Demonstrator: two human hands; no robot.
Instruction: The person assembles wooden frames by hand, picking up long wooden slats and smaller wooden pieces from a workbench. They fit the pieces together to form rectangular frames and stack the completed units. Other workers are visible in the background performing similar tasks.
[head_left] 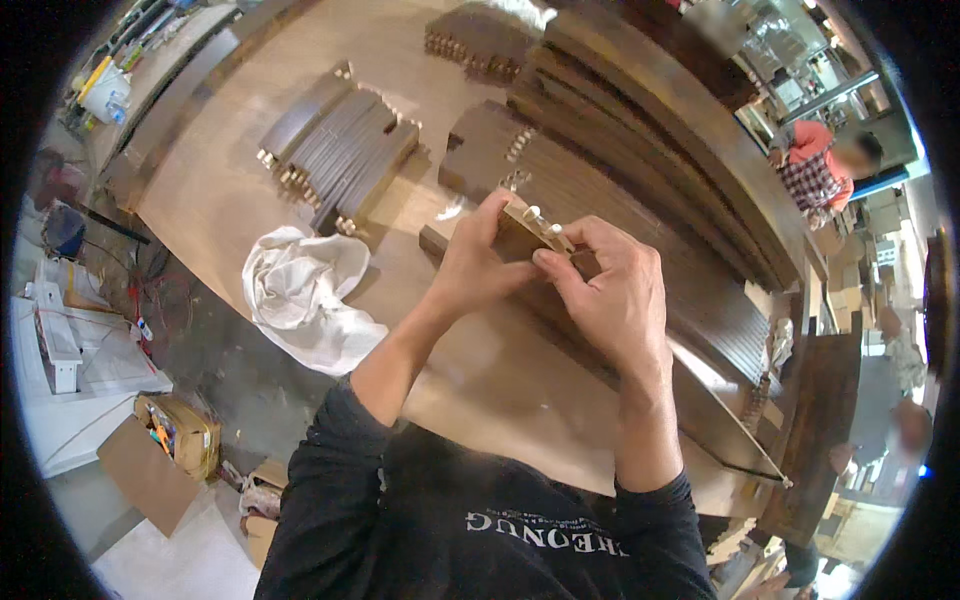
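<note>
Above the table, my left hand point(468, 262) and my right hand point(618, 300) both grip a dark brown wooden piece point(520, 238). Two pale dowels point(553, 230) stand out of its end, side by side. The fingers of my left hand wrap its left side, with the thumb pointing toward the right hand. My right thumb presses the near face while the index finger curls close to the dowels. Behind my right forearm runs a long brown board point(722, 425); my hand hides whether it joins the held piece.
A stack of brown slats with dowelled ends point(345, 145) lies on the table point(215, 190), beside a crumpled white cloth point(300, 290). Long brown boards point(640, 140) are piled beyond my hands. An open cardboard box point(185, 435) stands lower left. A person in a checked garment point(812, 175) is at the far right.
</note>
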